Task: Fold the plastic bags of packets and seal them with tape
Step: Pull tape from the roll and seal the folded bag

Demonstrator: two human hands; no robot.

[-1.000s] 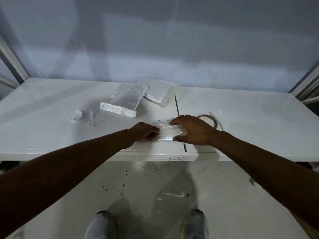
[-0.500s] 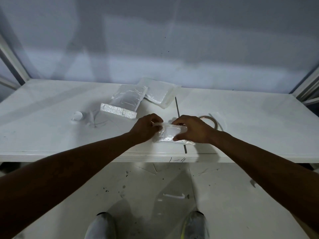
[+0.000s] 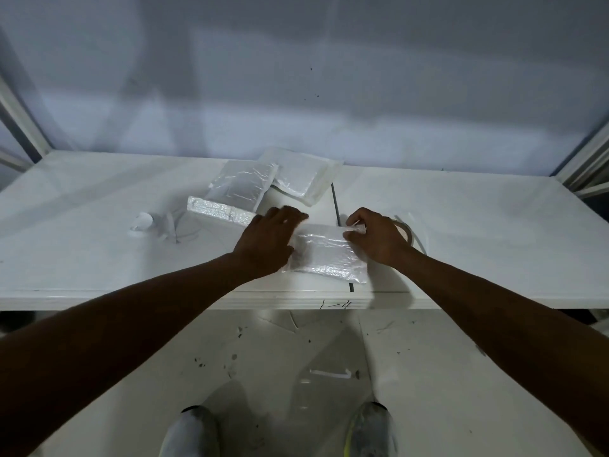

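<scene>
A clear plastic bag of packets (image 3: 326, 255) lies flat on the white table (image 3: 478, 232) near its front edge, between my two hands. My left hand (image 3: 268, 240) rests on the bag's left side, its fingers over the far left corner. My right hand (image 3: 375, 237) pinches the bag's far right corner between thumb and fingers. A roll of clear tape (image 3: 407, 232) lies just behind my right hand, partly hidden by it.
Two more bags of packets lie farther back: one (image 3: 235, 192) left of centre, another (image 3: 303, 176) behind it. A small white object (image 3: 143, 222) with thin cords sits to the left. A dark seam (image 3: 336, 202) crosses the table. My shoes show on the floor below.
The bag was bunched and folded between both hands; now it is spread out flat toward the table's front edge. My hands have moved apart to its far corners.
</scene>
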